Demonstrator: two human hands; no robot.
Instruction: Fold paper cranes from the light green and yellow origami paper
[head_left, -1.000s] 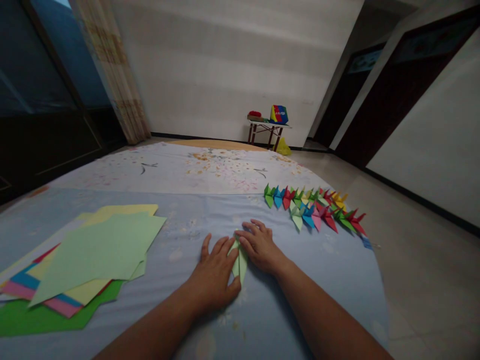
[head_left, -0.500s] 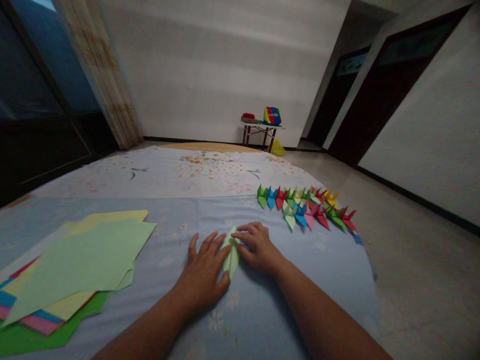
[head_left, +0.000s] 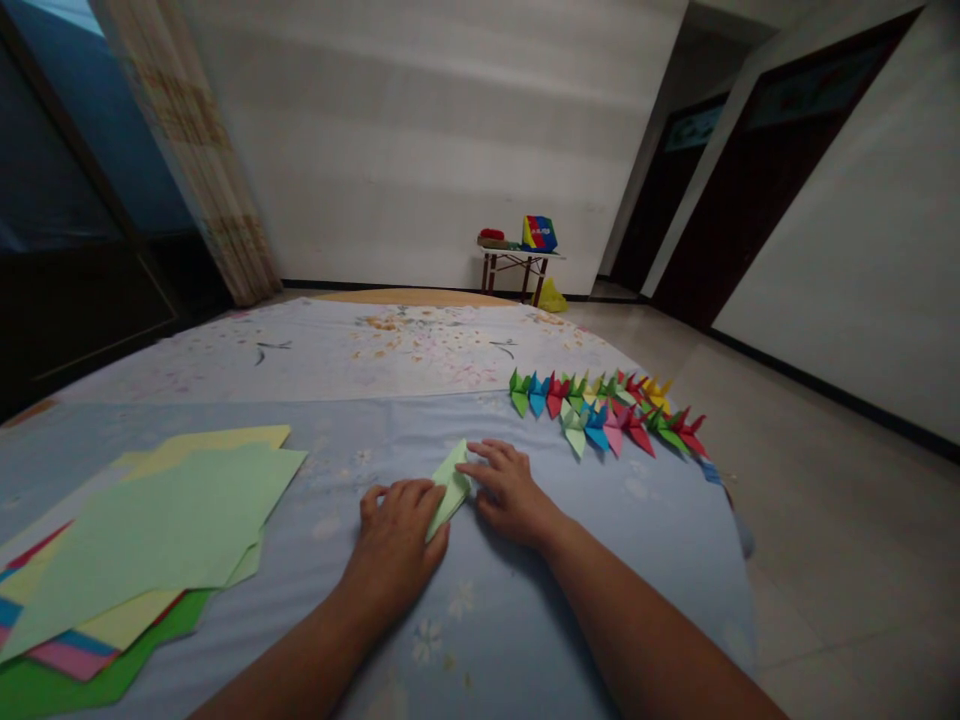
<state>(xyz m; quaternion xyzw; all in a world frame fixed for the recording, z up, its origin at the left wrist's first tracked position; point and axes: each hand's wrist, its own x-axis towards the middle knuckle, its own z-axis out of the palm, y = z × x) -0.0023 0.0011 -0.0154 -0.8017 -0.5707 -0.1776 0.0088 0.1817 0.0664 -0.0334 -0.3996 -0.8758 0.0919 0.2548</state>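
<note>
A narrow, pale green piece of folded paper (head_left: 453, 484) slants on the blue cloth in front of me. My left hand (head_left: 399, 535) grips its lower left side between thumb and fingers, the other fingers curled. On the paper's upper right part lie the fingertips of my right hand (head_left: 506, 488), with the thumb close to its right edge. My left fingers hide some of the folds. Several folded paper cranes (head_left: 598, 428) in green, blue, red, pink and yellow stand in rows beyond my right hand.
A loose stack of coloured paper sheets (head_left: 161, 525) lies at the left. Blue and white floral cloths (head_left: 420, 350) cover the round table. By the far wall, a small table (head_left: 517, 253) carries a multicoloured box (head_left: 539, 233), with a yellow bag (head_left: 553, 297) on the floor beside it.
The folded paper has turned so that it leans further to the right and looks narrower. My left fingers have curled in from their spread pose. The view has shifted slightly.
</note>
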